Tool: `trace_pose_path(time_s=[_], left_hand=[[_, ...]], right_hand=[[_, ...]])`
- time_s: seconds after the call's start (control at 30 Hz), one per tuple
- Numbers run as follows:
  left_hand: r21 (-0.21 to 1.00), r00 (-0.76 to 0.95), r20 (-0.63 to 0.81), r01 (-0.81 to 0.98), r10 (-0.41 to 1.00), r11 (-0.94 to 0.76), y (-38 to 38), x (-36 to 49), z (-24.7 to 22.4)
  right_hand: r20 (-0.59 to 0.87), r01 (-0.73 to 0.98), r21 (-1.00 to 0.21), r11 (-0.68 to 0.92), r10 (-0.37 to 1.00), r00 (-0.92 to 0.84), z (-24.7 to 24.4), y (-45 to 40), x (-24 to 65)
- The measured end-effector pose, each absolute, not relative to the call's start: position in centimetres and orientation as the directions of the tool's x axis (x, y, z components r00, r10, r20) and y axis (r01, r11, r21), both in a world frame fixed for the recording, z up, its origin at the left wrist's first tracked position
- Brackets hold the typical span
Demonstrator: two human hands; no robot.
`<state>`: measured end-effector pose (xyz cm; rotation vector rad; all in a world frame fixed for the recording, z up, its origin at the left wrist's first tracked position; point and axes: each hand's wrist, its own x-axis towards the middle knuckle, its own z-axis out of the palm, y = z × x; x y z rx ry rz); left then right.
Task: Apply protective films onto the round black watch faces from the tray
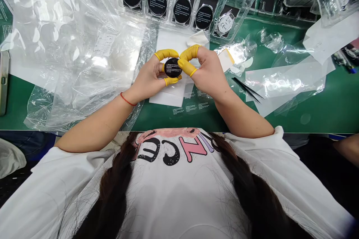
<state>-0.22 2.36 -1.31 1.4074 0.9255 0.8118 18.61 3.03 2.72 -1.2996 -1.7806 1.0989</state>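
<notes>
A round black watch face [172, 68] with small white print is held up over the green table, its printed side toward me. My left hand [153, 73], in yellow finger cots, grips the watch by its rim, fingers above and thumb below. At the right edge of the watch, my right hand [206, 67] has its yellow-covered thumb and forefinger pinched together; whether something thin is between them cannot be made out. Beneath both hands lies a white sheet [168, 99]. Clear film with rows of white print [190, 108] lies beside it.
A clear plastic tray [171, 22] of watches stands at the back, one watch [224, 23] showing its silver underside. Crumpled clear plastic [84, 93] covers the left. Black tweezers [248, 89] and clear sheets [288, 78] lie on the right. More trays [297, 0] are stacked at the back right.
</notes>
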Motion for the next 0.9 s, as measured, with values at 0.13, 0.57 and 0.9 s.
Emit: trace_pose_path(time_s=[0.13,0.57,0.9], left_hand=[[0.997,0.443,-0.063,0.060,0.894,0.040,2.3,-0.2,-1.2],[0.996,0.489,-0.084,0.077,0.868,0.052,3.3,-0.6,-1.5],[0.997,0.491,-0.070,0.061,0.868,0.046,3.2,-0.5,-2.0]], right_hand=[[0.052,0.453,-0.871,0.192,0.951,-0.303,2.4,2.9,18.4],[0.057,0.938,-0.343,-0.043,0.996,0.066,0.3,3.6,28.3],[0.145,0.836,-0.541,0.090,0.989,-0.012,0.7,1.1,25.8]])
